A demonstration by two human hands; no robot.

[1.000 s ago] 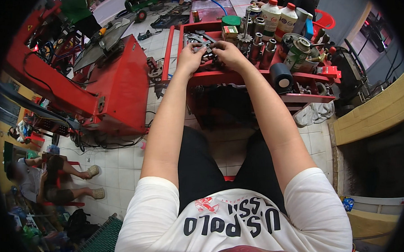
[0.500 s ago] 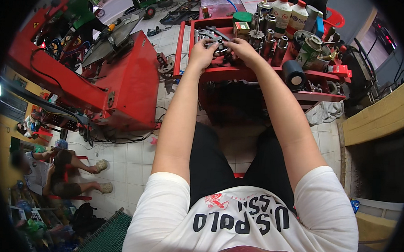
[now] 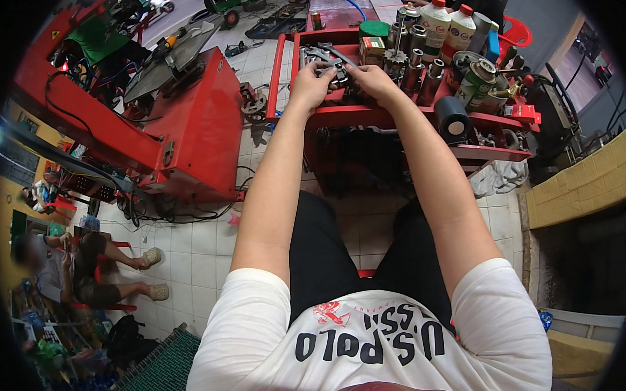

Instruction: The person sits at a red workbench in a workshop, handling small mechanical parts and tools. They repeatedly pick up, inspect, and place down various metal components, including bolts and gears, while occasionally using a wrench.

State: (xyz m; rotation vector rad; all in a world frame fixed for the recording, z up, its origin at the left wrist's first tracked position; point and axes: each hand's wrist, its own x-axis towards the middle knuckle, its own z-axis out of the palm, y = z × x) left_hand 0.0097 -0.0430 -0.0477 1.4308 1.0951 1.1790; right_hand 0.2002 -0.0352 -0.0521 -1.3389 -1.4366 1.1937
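1. Red machine (image 3: 197, 127), floor-standing, left of the trolley. Hazard: loose cables (image 3: 183, 219) at its foot could catch a shoe. Glossy painted metal, flat-sided, boxy.
2. Red tool trolley (image 3: 362, 116), in front of the person. Hazard: crowding on top leaves little elbow room, so a sideways swing of the right forearm could knock items over. Painted metal, straight raised rim.
3. White bottles (image 3: 434, 22), red-capped, at the trolley's far side. Hazard: tall and narrow, likely to tip if bumped. Smooth, apparently plastic, round-shouldered.
4. Right hand (image 3: 375, 83), bare, over the trolley's left part. Fingertips bent close to the small part; whether they clamp it cannot be told.
5. Left hand (image 3: 312, 87), bare, beside the right. Thumb and fingers drawn together on the small part. Hazard: a hard edge could nick unprotected skin.
6. Dark cylinder (image 3: 450, 118), at the trolley's near edge, right of the hands. Hazard: a nudge could send it off. Smooth side, pale round end.
7. Small metal part (image 3: 340, 76), between the hands, above the trolley. Hazard: a loose pinch could drop it among similar pieces. Grey and dark, hard-looking, blocky; detail too small to tell.
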